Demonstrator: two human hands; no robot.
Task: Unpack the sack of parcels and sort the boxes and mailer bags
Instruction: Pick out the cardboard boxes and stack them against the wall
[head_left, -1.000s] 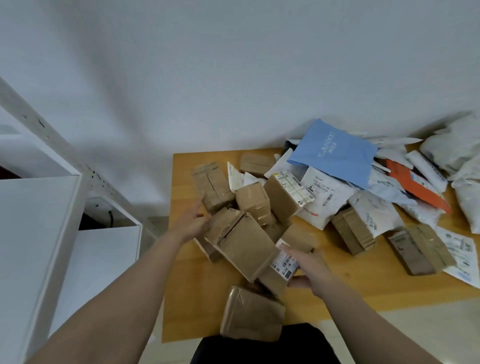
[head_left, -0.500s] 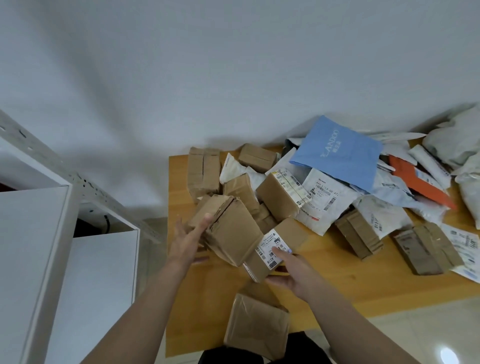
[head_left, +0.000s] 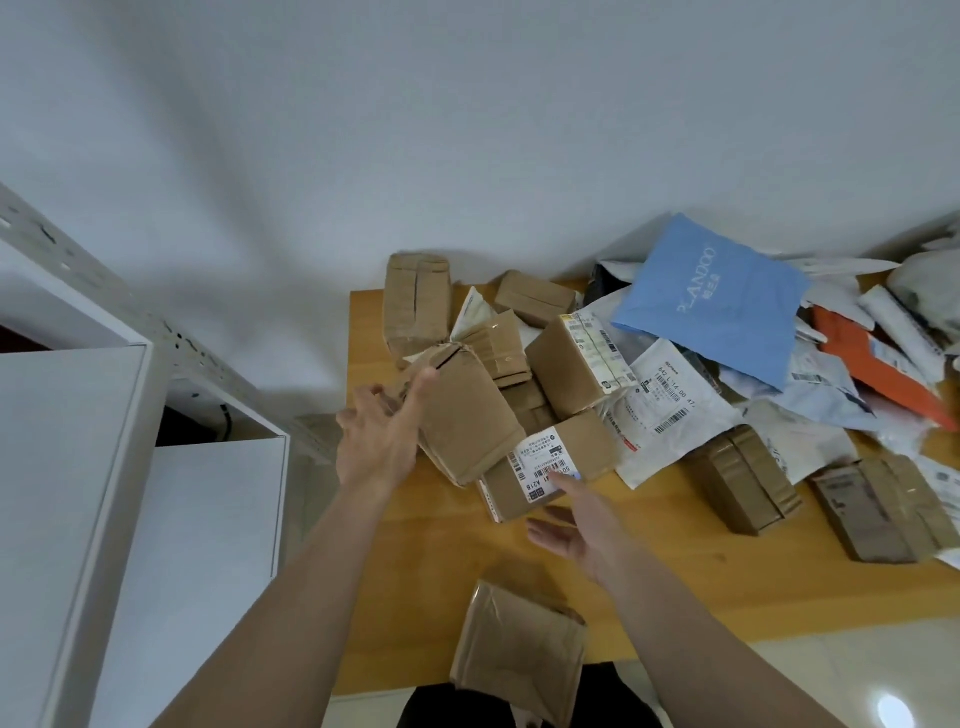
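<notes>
The sorting step looks to be in hand — brown boxes are being gathered at the left end of the wooden table (head_left: 415, 551), while the mailer bags lie heaped at the right, the blue mailer bag (head_left: 714, 299) on top of them. The left hand (head_left: 379, 431) is open, fingers spread, its fingertips touching the left face of a tilted cardboard box (head_left: 467, 415) without closing on it. The right hand (head_left: 582, 525) is open too, palm turned inward, one fingertip just reaching the white label of the labelled box (head_left: 545, 467) that lies against the tilted one; it holds nothing. Next, I judge, both palms need to press in from either side so the loose pile moves as one and the tilted box does not tip. A crumpled box (head_left: 519, 654) overhangs the near table edge and may slip. No sack is visible, the mailer heap is cut off at the right, and most label print is too small to read
</notes>
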